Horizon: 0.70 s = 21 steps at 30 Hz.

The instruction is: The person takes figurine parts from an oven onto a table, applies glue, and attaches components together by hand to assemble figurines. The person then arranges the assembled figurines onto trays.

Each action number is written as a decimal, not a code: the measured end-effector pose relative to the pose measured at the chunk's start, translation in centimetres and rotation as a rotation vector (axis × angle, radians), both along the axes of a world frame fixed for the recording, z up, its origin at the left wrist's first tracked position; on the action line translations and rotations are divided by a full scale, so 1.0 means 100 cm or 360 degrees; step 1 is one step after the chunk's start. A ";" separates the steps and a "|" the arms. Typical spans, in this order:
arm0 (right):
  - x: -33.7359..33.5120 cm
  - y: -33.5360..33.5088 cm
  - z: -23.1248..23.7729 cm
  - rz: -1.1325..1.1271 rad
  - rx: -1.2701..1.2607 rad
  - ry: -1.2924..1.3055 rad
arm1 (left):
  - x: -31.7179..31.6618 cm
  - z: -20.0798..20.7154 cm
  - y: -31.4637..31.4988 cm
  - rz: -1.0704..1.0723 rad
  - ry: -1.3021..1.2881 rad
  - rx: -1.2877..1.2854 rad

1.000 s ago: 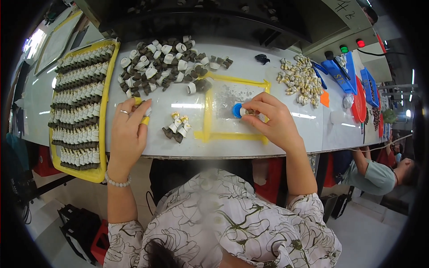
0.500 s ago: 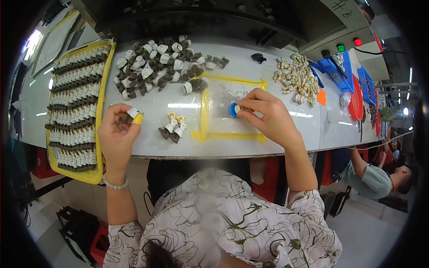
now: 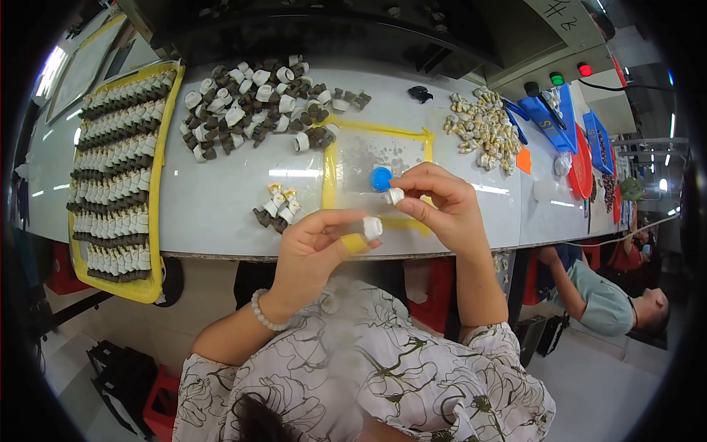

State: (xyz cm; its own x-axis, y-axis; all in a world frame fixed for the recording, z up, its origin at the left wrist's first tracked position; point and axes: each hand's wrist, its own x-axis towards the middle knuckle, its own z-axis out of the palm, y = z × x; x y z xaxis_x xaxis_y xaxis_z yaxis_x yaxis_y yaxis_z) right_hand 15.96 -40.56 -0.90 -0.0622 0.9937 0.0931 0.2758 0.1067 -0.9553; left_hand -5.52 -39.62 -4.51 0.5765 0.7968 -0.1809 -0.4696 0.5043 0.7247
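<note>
My left hand (image 3: 313, 250) is pinched round a white figurine body part (image 3: 373, 227), with yellow tape wrapped on one finger or thumb. Opposite it, my right hand (image 3: 445, 206) holds a small white figurine piece (image 3: 395, 196) between thumb and fingertips. The two pieces are close but apart. Just behind the right fingertips sits a round blue cap (image 3: 381, 177) on the worktop, inside a yellow-taped square (image 3: 330, 173). Left of that square lie a couple of joined figurines (image 3: 278, 206), white and dark brown with gold tops.
A heap of white-and-brown body parts (image 3: 254, 103) spreads at the back left. Small white-and-gold pieces (image 3: 486, 125) are piled at the back right. A yellow tray (image 3: 156, 272) at left holds rows of figurines. Blue bins (image 3: 552, 121) and a machine (image 3: 515, 44) stand beyond.
My left hand has swung right with its body part, up to the right hand. My right hand has drawn back from the blue cap, with its small piece now turned toward the left hand.
</note>
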 end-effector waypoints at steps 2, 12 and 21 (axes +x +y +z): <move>-0.004 -0.005 0.004 0.0012 -0.0010 -0.0004 | 0.003 -0.005 -0.001 0.0008 -0.0024 0.0003; -0.013 -0.015 0.009 0.0034 -0.0027 -0.0131 | 0.004 -0.013 -0.002 0.0029 -0.0038 0.0082; -0.016 -0.022 0.007 0.0019 -0.0093 -0.0122 | 0.008 -0.014 -0.006 0.0101 0.0118 0.0134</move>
State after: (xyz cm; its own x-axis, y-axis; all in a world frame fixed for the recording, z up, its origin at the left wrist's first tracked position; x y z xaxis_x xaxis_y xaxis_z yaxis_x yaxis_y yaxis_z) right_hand 14.39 -42.79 -0.22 -0.0791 0.9964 0.0296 0.3475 0.0554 -0.9360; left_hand -4.75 -40.26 -5.89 0.5121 0.8453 -0.1523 -0.4421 0.4114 0.7970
